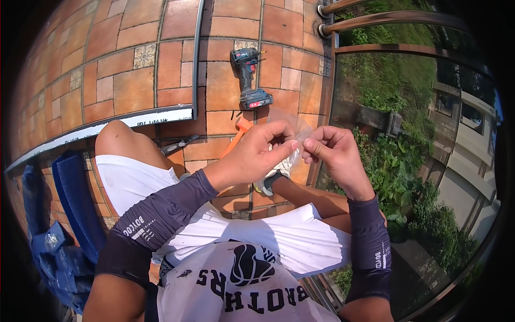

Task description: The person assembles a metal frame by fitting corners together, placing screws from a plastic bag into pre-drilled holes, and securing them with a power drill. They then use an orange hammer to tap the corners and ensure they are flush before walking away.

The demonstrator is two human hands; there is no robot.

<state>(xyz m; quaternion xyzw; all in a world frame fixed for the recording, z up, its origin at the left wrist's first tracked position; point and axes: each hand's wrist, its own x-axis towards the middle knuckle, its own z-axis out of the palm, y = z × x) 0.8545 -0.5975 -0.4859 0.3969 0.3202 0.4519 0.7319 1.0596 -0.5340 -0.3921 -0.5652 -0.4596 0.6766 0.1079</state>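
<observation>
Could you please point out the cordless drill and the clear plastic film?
Cordless drill (245, 79): head view, on its grip.
Clear plastic film (303, 133): head view, on its visible middle.

Strong sunshine lands on the floor tiles (129, 75), warming them to orange, and the white shorts (129, 174) glare almost blank where it strikes, with soft shadow across their middle. I find the clear plastic (303, 135) hard to make out. The drill (246, 80) looks crisp, while straight lines bow towards a blackened rim.
</observation>
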